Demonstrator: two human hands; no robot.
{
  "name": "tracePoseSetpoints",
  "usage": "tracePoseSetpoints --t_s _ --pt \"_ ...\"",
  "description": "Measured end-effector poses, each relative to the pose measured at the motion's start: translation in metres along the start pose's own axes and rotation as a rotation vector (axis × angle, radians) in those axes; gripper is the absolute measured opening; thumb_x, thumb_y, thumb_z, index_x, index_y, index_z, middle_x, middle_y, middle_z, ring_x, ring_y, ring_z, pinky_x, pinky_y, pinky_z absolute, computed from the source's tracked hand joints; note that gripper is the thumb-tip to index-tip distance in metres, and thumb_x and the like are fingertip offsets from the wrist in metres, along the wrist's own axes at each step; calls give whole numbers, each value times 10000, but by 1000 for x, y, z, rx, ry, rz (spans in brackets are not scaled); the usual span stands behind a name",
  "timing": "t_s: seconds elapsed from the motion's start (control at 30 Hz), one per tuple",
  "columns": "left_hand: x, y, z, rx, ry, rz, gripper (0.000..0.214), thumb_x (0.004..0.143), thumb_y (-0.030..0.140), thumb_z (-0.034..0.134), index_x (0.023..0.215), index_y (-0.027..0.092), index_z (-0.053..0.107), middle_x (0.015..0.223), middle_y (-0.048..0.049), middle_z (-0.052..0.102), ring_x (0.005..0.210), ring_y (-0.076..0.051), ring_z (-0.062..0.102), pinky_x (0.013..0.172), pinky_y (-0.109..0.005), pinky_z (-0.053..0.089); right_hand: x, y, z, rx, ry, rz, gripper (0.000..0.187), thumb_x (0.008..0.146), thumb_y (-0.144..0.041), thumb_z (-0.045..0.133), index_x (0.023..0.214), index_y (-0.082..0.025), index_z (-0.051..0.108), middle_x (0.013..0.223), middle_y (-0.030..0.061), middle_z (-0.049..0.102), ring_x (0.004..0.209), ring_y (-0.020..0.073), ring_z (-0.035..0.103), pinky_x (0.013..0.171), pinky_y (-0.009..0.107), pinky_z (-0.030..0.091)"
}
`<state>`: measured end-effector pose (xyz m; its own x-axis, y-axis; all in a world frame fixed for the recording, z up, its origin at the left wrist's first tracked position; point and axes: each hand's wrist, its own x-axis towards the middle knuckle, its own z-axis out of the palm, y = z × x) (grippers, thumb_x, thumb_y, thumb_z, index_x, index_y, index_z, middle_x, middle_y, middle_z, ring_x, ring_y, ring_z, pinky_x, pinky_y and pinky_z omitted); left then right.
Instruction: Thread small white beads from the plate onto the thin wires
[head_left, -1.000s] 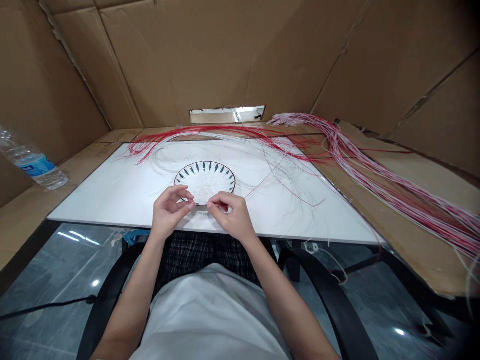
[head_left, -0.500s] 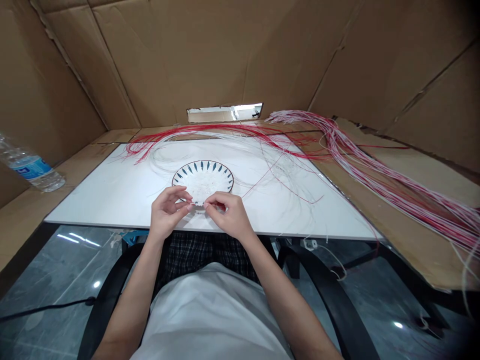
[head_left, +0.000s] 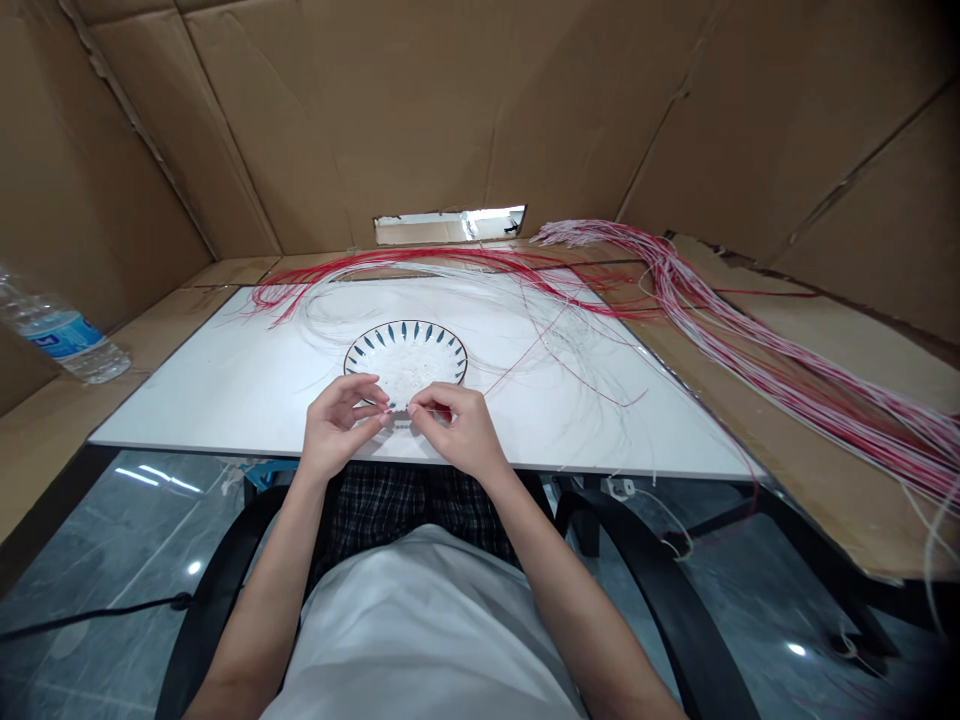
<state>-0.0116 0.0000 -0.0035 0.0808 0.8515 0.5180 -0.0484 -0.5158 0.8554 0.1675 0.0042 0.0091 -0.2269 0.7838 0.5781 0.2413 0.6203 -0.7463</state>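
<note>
A person's left hand (head_left: pixel 337 428) and right hand (head_left: pixel 454 430), fingers narrowly curled, pinch a thin pale wire (head_left: pixel 399 411) just over the rim of a round white ceramic plate (head_left: pixel 406 326) with blue petal marks.

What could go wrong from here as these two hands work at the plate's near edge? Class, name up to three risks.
The left hand and right hand meet just over the plate, so anything small they pinch might drop among the pale bits and be hard to find. Loose thin wires lying across the white board could snag on a sleeve or tangle. The red-and-white wire bundle could also get pulled into them.
</note>
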Motion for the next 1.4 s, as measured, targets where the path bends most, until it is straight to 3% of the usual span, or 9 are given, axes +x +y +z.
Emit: tracePoseSetpoints --t_s 1.4 --pt "0 -1 0 -22 22 43 405 681 58 733 1043 209 633 843 -16 640 824 -115 629 728 -223 565 -1 1 1 10 10 -11 130 758 -112 566 665 -145 651 620 -3 611 543 93 499 554 207 388"
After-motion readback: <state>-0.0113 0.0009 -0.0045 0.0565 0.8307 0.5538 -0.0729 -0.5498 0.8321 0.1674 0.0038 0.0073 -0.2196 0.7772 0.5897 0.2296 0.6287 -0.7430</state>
